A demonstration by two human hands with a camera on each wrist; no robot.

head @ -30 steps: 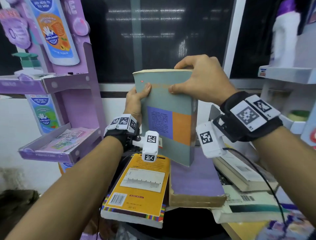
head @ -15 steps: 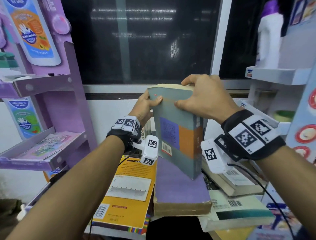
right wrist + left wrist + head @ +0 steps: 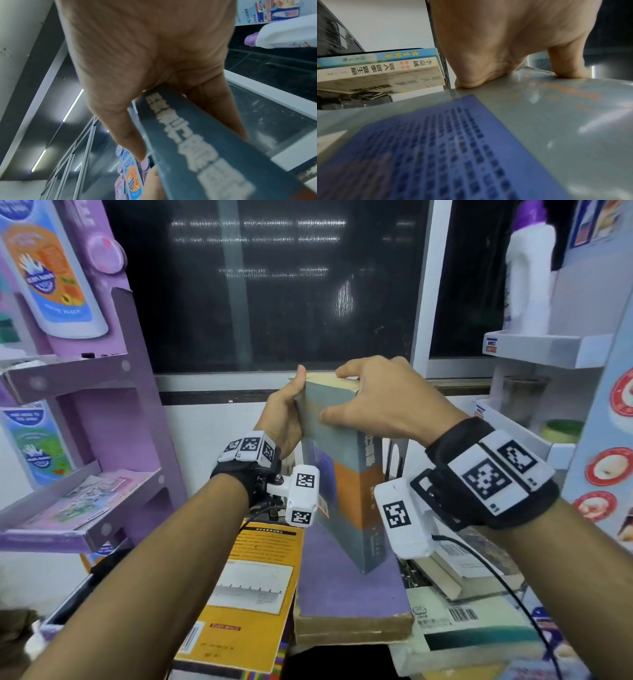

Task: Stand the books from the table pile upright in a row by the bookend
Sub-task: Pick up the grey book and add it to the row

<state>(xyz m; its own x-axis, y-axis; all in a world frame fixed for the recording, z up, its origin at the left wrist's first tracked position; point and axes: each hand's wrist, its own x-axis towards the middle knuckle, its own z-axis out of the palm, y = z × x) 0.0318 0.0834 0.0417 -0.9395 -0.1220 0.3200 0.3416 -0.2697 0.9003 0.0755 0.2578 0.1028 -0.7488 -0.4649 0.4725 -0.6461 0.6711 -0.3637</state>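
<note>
Both hands hold the grey-green paperback (image 3: 337, 470) upright, the right hand (image 3: 387, 402) pinching its top, the left hand (image 3: 282, 419) bracing its cover, steadying it above the flat purple book (image 3: 346, 580), probably toward the bookend (image 3: 397, 453).

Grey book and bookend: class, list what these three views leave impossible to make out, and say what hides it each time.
- Bookend: head view, mostly behind the grey book and right hand.
- Book's bottom edge: head view, whether it rests on the purple book is unclear.
- Cover text: left wrist view, blurred.
- Left hand fingers: behind the book.
</note>
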